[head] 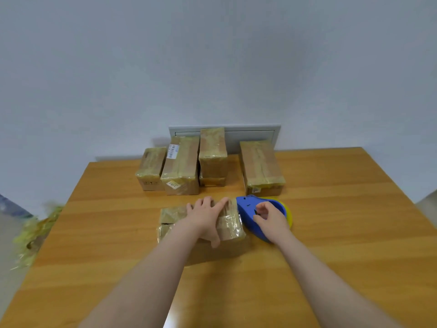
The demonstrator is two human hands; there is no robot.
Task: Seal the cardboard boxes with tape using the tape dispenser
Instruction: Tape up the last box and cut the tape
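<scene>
A single wide-angle head view looks forward and down across the orange-brown wooden table, close over its near edge, facing the far pale grey wall.

Blue-and-yellow tape dispenser, tan boxes, honey-brown table.

Taped boxes block the rear; table front lies open.
</scene>
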